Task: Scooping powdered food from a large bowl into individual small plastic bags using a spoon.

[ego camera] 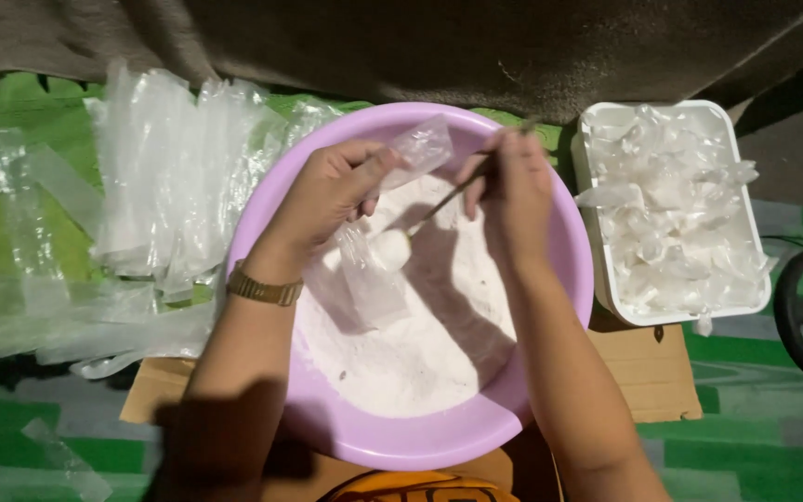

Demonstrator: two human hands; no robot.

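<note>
**Filling small plastic bags with white powder: work partly done**

Centre of the frame: a lilac basin (pixel 550 372) holds a broad bed of white powder (pixel 420 353). The left hand (pixel 332 191), a watch (pixel 262 290) on its wrist, pinches a small clear bag (pixel 374 270) by its upper end, fingers closed on the plastic; the bag hangs over the powder. The right hand (pixel 513 191) grips a thin spoon (pixel 420 221), fingers closed round its handle, the bowl carrying a white heap at the bag's side; whether it is inside the mouth cannot be told. Right of the frame: a white tray (pixel 597 270) heaped with clear packets (pixel 671 223), judged to be finished ones. Upper left: a sheaf of flat, empty bags (pixel 169 177) on a green cloth (pixel 2 232). Judged from the powder remaining and the empty bags, much filling is left. Cardboard (pixel 648 372) lies beneath the basin.
</note>
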